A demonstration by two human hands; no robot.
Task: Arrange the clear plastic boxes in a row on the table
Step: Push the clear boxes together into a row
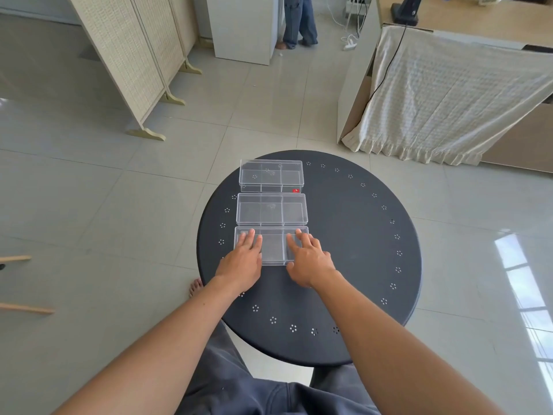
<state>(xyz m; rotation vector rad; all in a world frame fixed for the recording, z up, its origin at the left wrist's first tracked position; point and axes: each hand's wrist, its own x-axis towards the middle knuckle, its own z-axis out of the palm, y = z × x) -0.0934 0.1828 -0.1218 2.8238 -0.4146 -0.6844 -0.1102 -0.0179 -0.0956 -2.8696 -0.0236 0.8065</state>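
Three clear plastic boxes with inner dividers lie in a line running away from me on the left half of the round black table (353,250). The far box (271,176) carries a small red sticker. The middle box (272,209) sits just behind the near box (273,247). My left hand (243,259) lies flat on the near box's left end, fingers spread. My right hand (308,259) lies flat on its right end, thumb at the box's front edge. Both hands press on the lid rather than wrap around it.
The table's right half is bare black metal with a ring of small perforations. A folding wicker screen (131,61) stands at far left. A cloth-draped counter (454,94) is at far right. Another person's legs (299,22) stand at the back.
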